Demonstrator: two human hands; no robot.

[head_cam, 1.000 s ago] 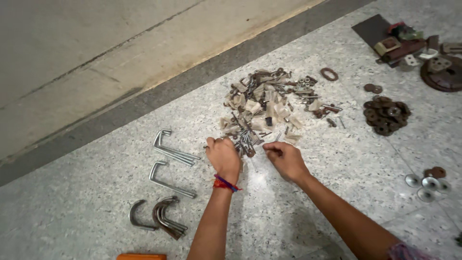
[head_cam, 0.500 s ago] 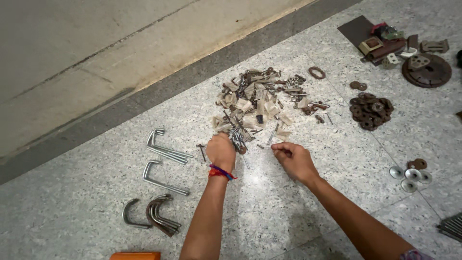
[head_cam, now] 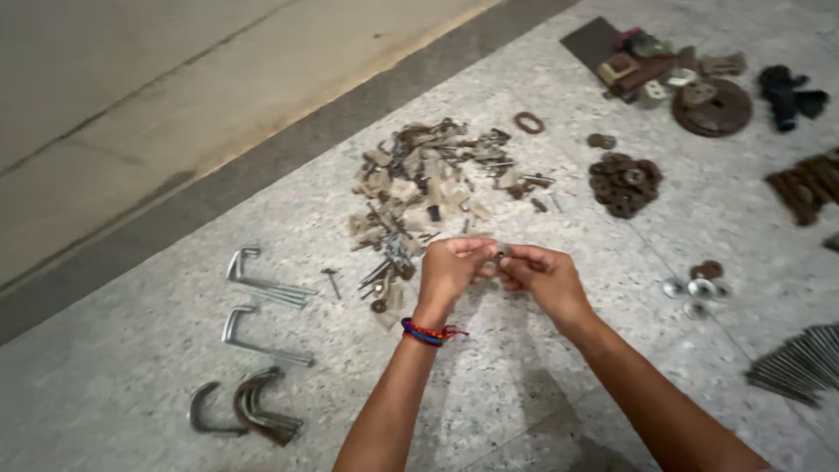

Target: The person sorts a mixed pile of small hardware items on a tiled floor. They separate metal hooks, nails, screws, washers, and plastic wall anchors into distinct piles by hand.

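While you crouch over the speckled stone floor [head_cam: 542, 402], your left hand [head_cam: 450, 269] and right hand [head_cam: 540, 275] pinch one small fastener [head_cam: 500, 254] together, just off the mixed hardware pile [head_cam: 419, 188] near the grey wall-side strip [head_cam: 288, 140].

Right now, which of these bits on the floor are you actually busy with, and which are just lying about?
In hand:
- left hand and right hand, pinching a small metal piece between them
- mixed pile of screws and plastic plugs

Lying about:
- bent metal hooks
- rusty washers
- shiny round caps
- long nails
- rusty disc
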